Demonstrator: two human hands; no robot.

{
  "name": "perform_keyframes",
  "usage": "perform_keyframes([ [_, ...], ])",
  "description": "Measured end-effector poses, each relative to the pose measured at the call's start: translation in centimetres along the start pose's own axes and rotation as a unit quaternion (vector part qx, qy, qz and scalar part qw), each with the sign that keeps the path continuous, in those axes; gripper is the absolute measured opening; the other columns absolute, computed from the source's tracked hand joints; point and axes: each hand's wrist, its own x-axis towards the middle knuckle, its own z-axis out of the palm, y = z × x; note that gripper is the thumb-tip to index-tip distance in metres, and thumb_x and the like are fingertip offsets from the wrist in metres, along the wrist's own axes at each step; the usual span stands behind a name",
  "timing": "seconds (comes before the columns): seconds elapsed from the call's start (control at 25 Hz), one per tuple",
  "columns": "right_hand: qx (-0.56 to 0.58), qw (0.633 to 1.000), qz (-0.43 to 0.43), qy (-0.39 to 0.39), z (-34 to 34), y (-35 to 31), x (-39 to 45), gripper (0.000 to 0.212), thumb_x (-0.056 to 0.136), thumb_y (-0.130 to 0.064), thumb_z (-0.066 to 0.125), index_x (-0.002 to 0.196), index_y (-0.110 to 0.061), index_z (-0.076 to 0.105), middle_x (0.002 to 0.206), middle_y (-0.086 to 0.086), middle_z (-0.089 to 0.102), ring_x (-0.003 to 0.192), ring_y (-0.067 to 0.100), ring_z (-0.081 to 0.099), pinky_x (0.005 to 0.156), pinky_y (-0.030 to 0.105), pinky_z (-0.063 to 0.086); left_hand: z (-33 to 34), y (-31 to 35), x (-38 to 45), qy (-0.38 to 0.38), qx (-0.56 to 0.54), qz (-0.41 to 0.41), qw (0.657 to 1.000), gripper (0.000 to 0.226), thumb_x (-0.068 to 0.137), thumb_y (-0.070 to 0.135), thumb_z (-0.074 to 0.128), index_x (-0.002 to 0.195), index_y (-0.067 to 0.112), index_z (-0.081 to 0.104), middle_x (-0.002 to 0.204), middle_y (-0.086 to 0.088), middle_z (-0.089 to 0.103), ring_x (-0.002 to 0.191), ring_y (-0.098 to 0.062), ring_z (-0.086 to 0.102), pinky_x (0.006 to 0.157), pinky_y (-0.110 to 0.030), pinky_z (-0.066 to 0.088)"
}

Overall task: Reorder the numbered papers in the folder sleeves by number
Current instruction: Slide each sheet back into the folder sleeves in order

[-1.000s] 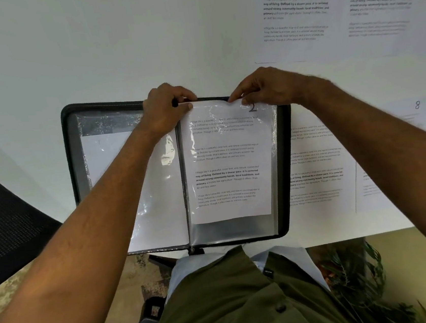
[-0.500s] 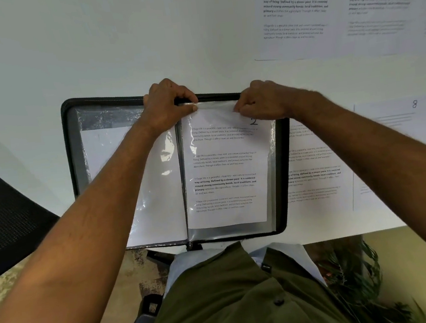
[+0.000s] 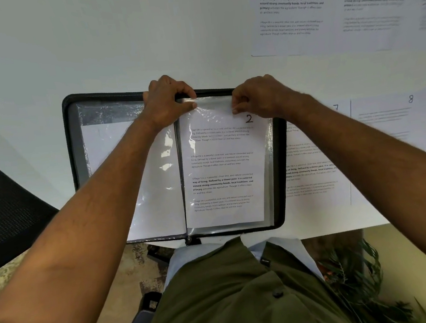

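A black zip folder [image 3: 72, 150] lies open on the white table in front of me. In its right clear sleeve [image 3: 270, 160] sits the paper numbered 2 [image 3: 223, 170], almost fully inside. My left hand [image 3: 167, 100] pinches the sleeve's top edge near the spine. My right hand [image 3: 257, 97] grips the top of paper 2 just above the number. The left sleeve [image 3: 104, 147] holds a sheet showing its blank back, partly hidden by my left forearm.
Loose printed sheets lie right of the folder, one numbered 7 [image 3: 314, 171] and one numbered 8 [image 3: 398, 124]. More sheets [image 3: 293, 11] lie at the far right of the table. A black mesh chair [image 3: 2, 206] stands at the left; a plant [image 3: 358, 277] is below the table's edge.
Paper 2 has slid further down into the right sleeve, so its number now shows below my right hand. My right hand has curled tighter at the sheet's top edge.
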Motion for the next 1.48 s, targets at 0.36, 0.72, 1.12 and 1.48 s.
perform_keyframes([
  [0.36,0.090,0.990,-0.006,0.113,1.3,0.6,-0.8,0.015,0.085,-0.038,0.080,0.090,-0.024,0.078,0.120,0.000,0.056,0.115,0.018,0.051,0.092,0.040,0.051,-0.1,1.1,-0.9,0.016,0.048,-0.004,0.999,0.034,0.085,0.041,0.078,0.117,0.036,0.069,0.127,-0.004,0.053,0.127,-0.027,0.042,0.099,-0.035,0.028],
  [0.72,0.399,0.861,0.150,0.278,6.6,-1.1,-6.7,0.068,0.075,-0.025,0.089,0.124,-0.024,0.043,0.129,0.006,0.055,0.112,0.016,0.056,0.087,0.017,0.047,4.9,2.3,-7.8,0.134,0.218,-0.001,0.967,0.078,0.089,0.043,0.068,0.154,0.018,0.035,0.155,-0.010,0.038,0.137,-0.034,0.039,0.107,-0.051,0.029],
  [1.12,0.550,0.806,0.209,0.069,13.2,-4.7,-16.3,0.023,0.102,-0.023,0.063,0.123,-0.012,0.063,0.112,0.007,0.074,0.094,0.021,0.075,0.064,0.028,0.061,11.8,2.3,-20.5,0.051,0.035,-0.045,0.997,0.068,0.089,0.028,0.074,0.149,0.017,0.043,0.158,-0.013,0.036,0.142,-0.036,0.036,0.114,-0.054,0.034],
  [1.48,0.588,0.793,0.150,0.058,12.3,-12.3,-17.6,0.029,0.103,-0.041,0.057,0.115,-0.018,0.069,0.105,0.000,0.077,0.094,0.016,0.074,0.074,0.030,0.059,6.6,6.5,-25.0,-0.023,-0.416,-0.187,0.889,0.035,0.100,0.048,0.060,0.125,0.024,0.063,0.121,0.001,0.070,0.110,-0.024,0.069,0.089,-0.041,0.060],
])
